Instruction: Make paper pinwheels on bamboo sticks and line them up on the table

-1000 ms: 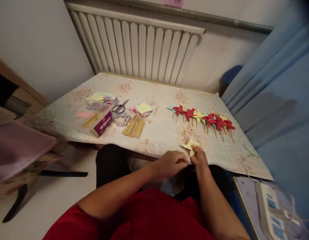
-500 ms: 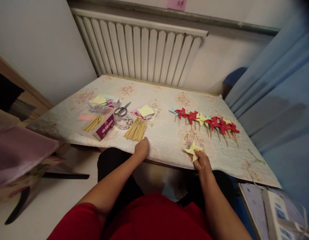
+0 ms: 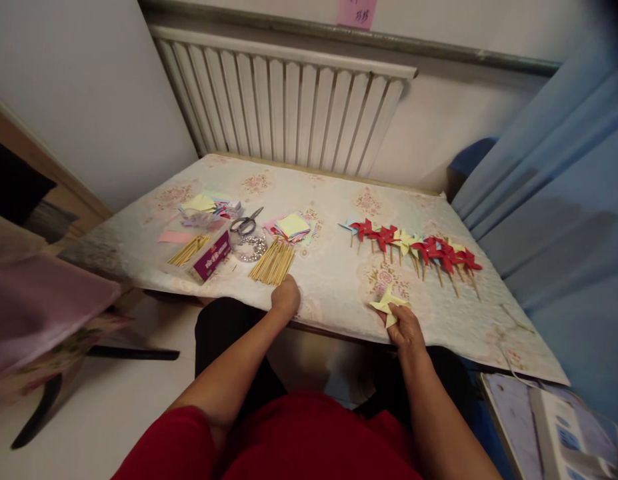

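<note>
My right hand (image 3: 407,328) pinches a yellow paper pinwheel (image 3: 389,305) just above the table's front edge; no stick shows on it. My left hand (image 3: 287,297) rests closed at the table edge, by the near end of a pile of thin wooden sticks (image 3: 273,262). Its fingers are curled under, so whatever they may hold is hidden. Behind the sticks lies a stack of coloured paper squares (image 3: 293,227), yellow on top. Left of the sticks, a round clear dish of small shiny pieces (image 3: 251,248) has scissors (image 3: 246,223) at its far rim.
Several finished pinwheels (image 3: 429,249) on sticks, mostly red, lie in a row at the right. A purple-labelled box (image 3: 212,257) with more sticks stands at the left, before a container of paper pieces (image 3: 207,205). A power strip (image 3: 559,427) sits at the lower right.
The camera view has shifted slightly, so everything sits a little lower in it. Both hands keep nearly the same place, the right one still on the yellow pinwheel.
</note>
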A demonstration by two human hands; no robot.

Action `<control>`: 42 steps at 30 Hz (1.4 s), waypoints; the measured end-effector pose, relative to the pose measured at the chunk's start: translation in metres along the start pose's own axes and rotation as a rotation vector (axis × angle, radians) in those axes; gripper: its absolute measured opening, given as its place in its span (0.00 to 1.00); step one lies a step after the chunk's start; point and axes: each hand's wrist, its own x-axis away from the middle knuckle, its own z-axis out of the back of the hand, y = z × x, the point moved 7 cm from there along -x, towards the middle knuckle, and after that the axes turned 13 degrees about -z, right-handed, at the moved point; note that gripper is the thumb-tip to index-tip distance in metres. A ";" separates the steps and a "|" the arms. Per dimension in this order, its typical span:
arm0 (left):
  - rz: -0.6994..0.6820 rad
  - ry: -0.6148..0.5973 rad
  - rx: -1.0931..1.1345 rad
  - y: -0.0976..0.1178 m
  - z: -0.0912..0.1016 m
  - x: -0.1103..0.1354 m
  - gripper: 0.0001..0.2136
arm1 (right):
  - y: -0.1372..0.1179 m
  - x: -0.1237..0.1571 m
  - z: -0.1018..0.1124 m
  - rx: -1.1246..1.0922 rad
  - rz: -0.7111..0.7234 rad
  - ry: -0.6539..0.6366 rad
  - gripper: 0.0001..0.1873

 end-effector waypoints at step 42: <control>-0.374 -0.036 -0.167 0.042 -0.023 0.010 0.13 | 0.001 -0.006 0.007 0.016 0.021 0.001 0.15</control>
